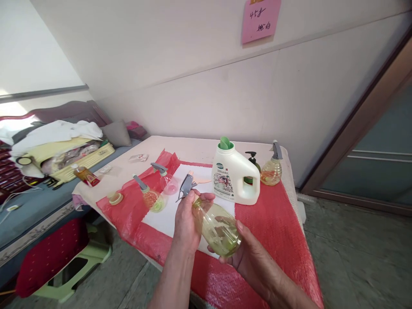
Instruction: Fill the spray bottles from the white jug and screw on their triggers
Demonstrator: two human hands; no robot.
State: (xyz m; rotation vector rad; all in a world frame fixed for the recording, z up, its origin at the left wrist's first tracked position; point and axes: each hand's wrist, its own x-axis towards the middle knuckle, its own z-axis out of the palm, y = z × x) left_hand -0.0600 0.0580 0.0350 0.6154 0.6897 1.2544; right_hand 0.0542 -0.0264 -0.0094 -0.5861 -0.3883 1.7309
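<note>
Holding: both hands grip 1 spray bottle | clear yellow-green, tilted | left hand at grey trigger, right hand under base

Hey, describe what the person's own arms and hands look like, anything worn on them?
Both forearms are bare up to the picture's lower edge, with no sleeve in view. The left hand and the right hand wear no gloves, and no ring, watch or bracelet shows. There are no markings or cables.

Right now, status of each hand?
Left hand: closed around the neck of the yellow spray bottle, at its grey trigger head.
Right hand: fingers cupped under the bottle's base, holding it.
</note>
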